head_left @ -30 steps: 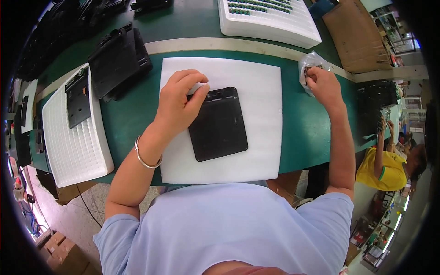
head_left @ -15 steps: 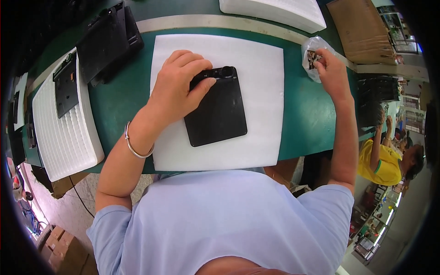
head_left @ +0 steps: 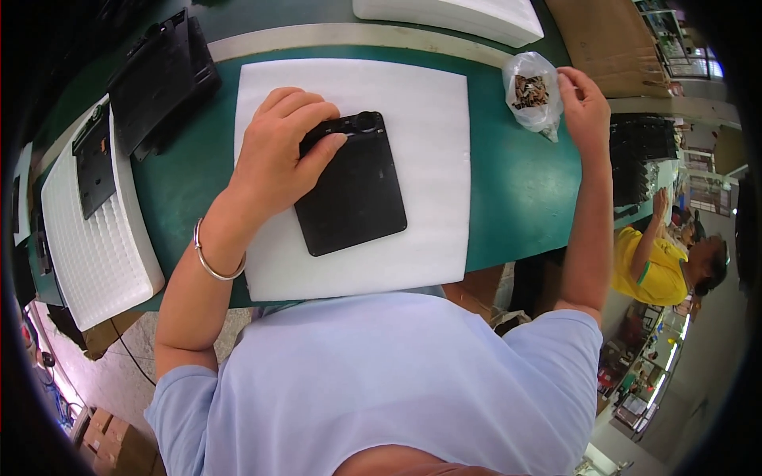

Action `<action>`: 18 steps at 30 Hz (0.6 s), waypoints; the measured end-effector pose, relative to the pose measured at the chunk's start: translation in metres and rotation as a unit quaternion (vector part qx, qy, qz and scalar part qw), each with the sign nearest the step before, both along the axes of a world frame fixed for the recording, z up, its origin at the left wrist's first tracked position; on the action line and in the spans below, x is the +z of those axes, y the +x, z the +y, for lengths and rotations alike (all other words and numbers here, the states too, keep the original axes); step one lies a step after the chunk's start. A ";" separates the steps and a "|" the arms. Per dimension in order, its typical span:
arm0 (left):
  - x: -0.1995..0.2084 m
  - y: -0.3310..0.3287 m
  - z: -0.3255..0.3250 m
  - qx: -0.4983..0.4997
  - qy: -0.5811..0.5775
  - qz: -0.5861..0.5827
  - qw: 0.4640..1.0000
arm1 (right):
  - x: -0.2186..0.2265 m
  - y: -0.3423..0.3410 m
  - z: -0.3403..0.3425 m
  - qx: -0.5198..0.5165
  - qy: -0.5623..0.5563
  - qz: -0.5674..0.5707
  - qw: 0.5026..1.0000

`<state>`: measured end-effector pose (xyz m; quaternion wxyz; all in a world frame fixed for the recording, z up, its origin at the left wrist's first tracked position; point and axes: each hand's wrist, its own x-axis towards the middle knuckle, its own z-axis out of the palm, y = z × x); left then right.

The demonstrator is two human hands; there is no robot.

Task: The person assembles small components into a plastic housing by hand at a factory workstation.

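Low in the frame, a light blue shirt (head_left: 381, 381) fills the view. Above it, at centre, a black flat panel (head_left: 353, 190) lies on a white foam sheet (head_left: 429, 159) on the green surface (head_left: 516, 190). The left hand (head_left: 278, 155) rests on the panel's upper left corner, its grip spread flat, clamped on nothing. At upper right, the right hand (head_left: 586, 107) touches a clear bag of small parts (head_left: 533, 95); I cannot tell whether its grip is pinched together.
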<state>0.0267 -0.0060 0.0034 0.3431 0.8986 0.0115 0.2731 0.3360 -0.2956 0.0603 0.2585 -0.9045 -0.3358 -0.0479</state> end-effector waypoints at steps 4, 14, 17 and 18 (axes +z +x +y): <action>0.003 0.002 -0.001 0.000 0.003 0.009 1.000 | -0.030 0.076 -0.043 -0.193 0.049 0.078 0.977; 0.003 0.002 0.000 -0.007 -0.001 0.014 1.000 | -0.041 0.077 -0.027 -0.144 0.100 0.402 0.899; 0.003 0.002 0.000 -0.009 -0.011 0.017 1.000 | -0.032 0.063 -0.025 -0.066 0.171 0.285 0.941; 0.004 0.003 0.000 -0.007 -0.010 0.016 1.000 | -0.023 0.053 -0.025 -0.025 0.215 0.265 0.940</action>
